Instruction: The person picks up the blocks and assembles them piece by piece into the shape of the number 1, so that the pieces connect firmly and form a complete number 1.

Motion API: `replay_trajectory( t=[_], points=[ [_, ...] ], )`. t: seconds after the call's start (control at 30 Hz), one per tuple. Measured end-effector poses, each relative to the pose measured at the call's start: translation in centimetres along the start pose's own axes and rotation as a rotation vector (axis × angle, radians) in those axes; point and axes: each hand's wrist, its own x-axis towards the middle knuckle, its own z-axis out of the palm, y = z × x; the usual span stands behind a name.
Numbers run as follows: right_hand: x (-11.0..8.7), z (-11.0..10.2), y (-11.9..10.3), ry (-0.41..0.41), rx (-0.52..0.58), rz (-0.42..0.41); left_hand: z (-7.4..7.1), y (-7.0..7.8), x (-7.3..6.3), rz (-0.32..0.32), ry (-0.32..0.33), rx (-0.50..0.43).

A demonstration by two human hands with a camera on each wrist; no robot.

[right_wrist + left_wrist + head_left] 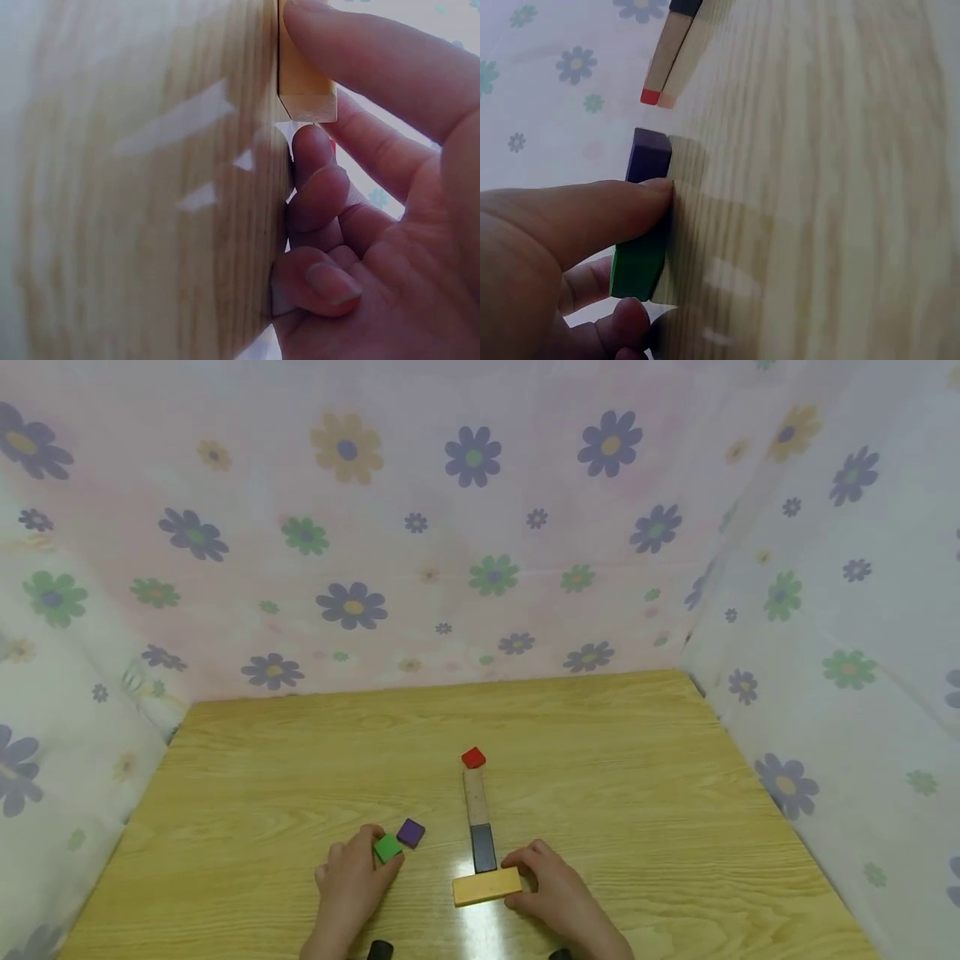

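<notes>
A green block (388, 848) lies on the table between the thumb and forefinger of my left hand (351, 877), which pinches it. Touching or nearly touching its far corner is a purple block (411, 833). My right hand (558, 892) grips the right end of a long yellow block (487, 887), thumb on the near side and forefinger on the far side. Beyond the yellow block, a black block (483, 848), a plain wooden block (476, 797) and a red block (473, 757) run in a line away from me. The red one is turned cornerwise.
The wood-grain table (637, 777) is bordered by a flower-printed cloth (420, 552) at the back and both sides. Two small black objects show at the bottom edge of the head view, one a dark cylinder (380, 950) beside my left wrist.
</notes>
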Motion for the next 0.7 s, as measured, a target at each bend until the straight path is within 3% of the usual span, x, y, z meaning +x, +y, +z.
replay_trajectory(
  t=[0.17, 0.47, 0.7],
  points=[
    [0.10, 0.17, -0.17, 0.008, -0.005, -0.010, 0.32, 0.04, 0.28, 0.008, 0.022, 0.007],
    [0.07, 0.06, -0.05, 0.003, -0.010, 0.000, 0.50, 0.24, 0.39, -0.067, 0.002, -0.072],
    [-0.06, 0.04, -0.05, -0.001, 0.006, -0.005, 0.36, 0.40, 0.99, -0.074, 0.087, -0.071]
  ],
)
